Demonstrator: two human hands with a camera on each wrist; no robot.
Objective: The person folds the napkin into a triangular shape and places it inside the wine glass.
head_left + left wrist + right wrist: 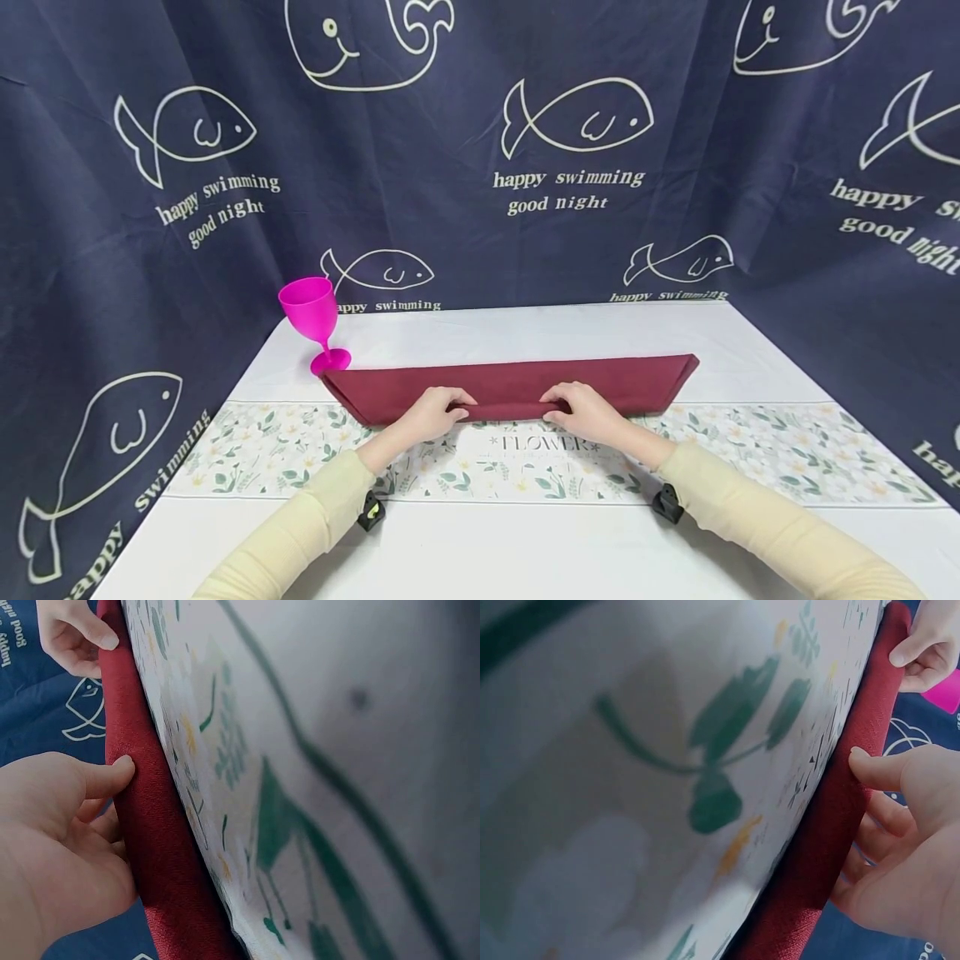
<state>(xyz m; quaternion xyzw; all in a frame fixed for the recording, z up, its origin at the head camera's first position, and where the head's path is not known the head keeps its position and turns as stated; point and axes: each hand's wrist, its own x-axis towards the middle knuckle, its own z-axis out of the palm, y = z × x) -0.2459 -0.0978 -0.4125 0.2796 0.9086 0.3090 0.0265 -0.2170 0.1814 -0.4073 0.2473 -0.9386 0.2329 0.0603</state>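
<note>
A dark red cloth (510,385) lies folded into a long strip across the table, its near edge forming a rounded roll. My left hand (437,412) grips that edge left of its middle, and my right hand (588,410) grips it to the right. In the left wrist view, the left thumb (112,776) presses on the near side of the red roll (146,780) while the fingers curl behind it. The right wrist view has the right thumb (881,769) on the roll's face, with fingers bent round the far side. The fingertips behind the cloth are partly hidden.
A bright pink goblet (311,308) stands at the back left, its foot close to the cloth's left corner. Beneath the cloth runs a floral band (285,458) across the white table (525,542). A dark blue curtain (465,167) with fish drawings hangs behind and at both sides.
</note>
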